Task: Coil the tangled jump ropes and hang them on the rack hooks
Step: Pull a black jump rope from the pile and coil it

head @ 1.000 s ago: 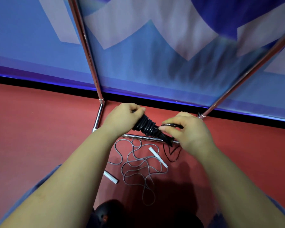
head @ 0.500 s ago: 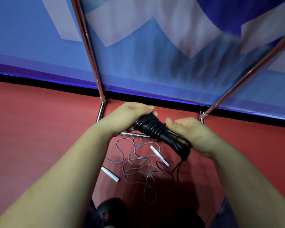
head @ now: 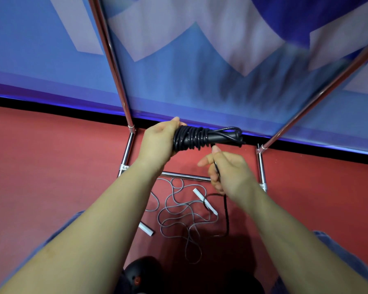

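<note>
Since half a second ago the left hand (head: 157,141) has lifted the black rope (head: 191,138) bundle higher and turned it level, while the right hand (head: 225,172) has dropped away from it and now sits lower, apart from the bundle. The left grip is curled round the near end of the wound bundle, whose handles point right with a loop at the far end. The right grip pinches the loose black tail, which runs from the bundle down through the fingers and trails to the floor (head: 51,166).

The floor is red carpet, meeting a blue and pale banner wall (head: 179,71) along a black skirting line. A chrome rack (head: 125,107) stands against it: two slanted uprights, two short legs and a low crossbar (head: 185,176) just beyond the hands. On the floor near the crossbar lies the grey rope (head: 179,211), still a loose tangle, with two white handles (head: 204,200) at its edges; the black tail crosses its right side. Open red floor spreads to either side of the rack legs. A dark round object with a red dot (head: 136,276) sits at the bottom edge, beside blue trouser legs.
</note>
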Action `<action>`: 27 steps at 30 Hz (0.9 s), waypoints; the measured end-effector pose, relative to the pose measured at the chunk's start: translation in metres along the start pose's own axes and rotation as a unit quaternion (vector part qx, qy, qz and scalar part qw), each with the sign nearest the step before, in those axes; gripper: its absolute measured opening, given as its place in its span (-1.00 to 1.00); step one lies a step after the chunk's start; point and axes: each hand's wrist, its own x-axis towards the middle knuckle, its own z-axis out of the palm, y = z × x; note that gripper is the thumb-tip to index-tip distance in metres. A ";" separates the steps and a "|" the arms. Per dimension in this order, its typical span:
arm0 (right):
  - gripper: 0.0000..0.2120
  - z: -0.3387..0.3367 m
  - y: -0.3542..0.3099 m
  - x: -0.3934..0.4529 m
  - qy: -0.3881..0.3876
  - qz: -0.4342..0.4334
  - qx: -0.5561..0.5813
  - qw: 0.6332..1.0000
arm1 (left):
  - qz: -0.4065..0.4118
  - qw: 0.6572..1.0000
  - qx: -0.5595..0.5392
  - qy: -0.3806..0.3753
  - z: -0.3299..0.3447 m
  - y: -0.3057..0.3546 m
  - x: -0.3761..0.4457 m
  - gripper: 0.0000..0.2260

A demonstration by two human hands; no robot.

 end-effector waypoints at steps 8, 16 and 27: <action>-0.85 -0.012 0.005 -0.003 -0.012 -0.146 -0.293 0.945 | 0.091 0.963 0.233 0.098 -0.015 -0.013 0.008 -0.71; -0.88 -0.034 -0.006 0.001 0.092 -0.206 -0.287 0.931 | 0.097 0.960 0.258 -0.055 -0.016 -0.010 0.005 -0.79; -0.29 -0.048 -0.011 0.000 -0.118 -0.025 -0.134 0.984 | 0.020 0.975 0.075 -0.209 -0.016 0.002 -0.005 -0.83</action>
